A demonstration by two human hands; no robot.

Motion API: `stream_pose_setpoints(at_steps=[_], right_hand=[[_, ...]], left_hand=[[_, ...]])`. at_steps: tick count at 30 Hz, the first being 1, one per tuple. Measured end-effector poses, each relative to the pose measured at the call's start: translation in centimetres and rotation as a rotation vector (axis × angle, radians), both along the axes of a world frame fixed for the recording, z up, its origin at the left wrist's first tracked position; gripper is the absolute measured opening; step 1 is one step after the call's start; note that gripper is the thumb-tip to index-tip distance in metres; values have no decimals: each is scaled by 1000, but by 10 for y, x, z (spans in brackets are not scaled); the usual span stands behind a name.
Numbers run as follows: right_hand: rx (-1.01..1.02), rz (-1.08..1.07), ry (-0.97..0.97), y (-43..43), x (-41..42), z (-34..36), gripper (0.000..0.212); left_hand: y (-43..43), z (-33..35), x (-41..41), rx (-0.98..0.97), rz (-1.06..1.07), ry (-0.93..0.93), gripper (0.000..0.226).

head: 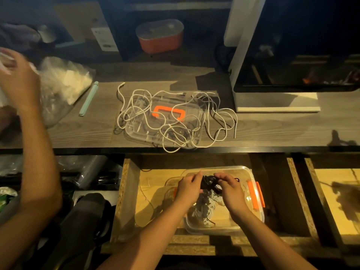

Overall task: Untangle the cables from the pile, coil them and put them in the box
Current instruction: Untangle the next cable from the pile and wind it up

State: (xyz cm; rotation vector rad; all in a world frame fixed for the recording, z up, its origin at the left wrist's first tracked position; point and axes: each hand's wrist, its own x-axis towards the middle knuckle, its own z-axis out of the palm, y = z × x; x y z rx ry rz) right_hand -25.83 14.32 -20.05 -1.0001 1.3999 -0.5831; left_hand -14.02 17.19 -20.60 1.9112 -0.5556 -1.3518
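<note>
We see the left hand (188,189) and the right hand (230,189) low in the middle of the frame. Both have their fingers curled round a small coil of black cable (209,182), gripping it from either side. The coil hangs just above a clear plastic box (224,229) with orange latches (256,194), and greyish-white coiled cables (204,209) already lie inside the box. The box sits in an open wooden drawer (152,191) below the edge of the surface (272,129).

On the surface, in the centre of the frame, we find the tangled pile of white cables (169,126). It is spread loosely over the box's clear lid (136,131), which has an orange handle (169,114).

At the left edge, a second person's hand (19,82) reaches into a crumpled plastic bag (62,80); we cannot tell how its fingers lie. A pale green bag clip (88,98) lies just beside the bag. An orange tub (159,36) stands at upper centre and a white appliance (292,75) at upper right.
</note>
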Motion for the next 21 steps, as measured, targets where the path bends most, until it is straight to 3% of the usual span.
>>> stream_pose_setpoints(at_steps=[3,5,9,13,18,21], right_hand=[[76,24,8,1,-7,-9,30],[53,82,86,2,-9,-13,29],[-286,127,296,-5,-6,4,29],[-627,305,365,-47,13,37,32],[-778,759,666,-77,26,29,52],[-879,826,782,-75,24,15,48]], left_hand=[[-1,-4,0,36,-1,59,17],[-1,-8,-1,64,-73,5,23],[-5,-2,-1,56,-262,-177,28],[-23,19,6,-197,-255,-334,17],[-37,37,26,-477,-327,-673,19],[-41,32,38,-606,-470,-818,32]])
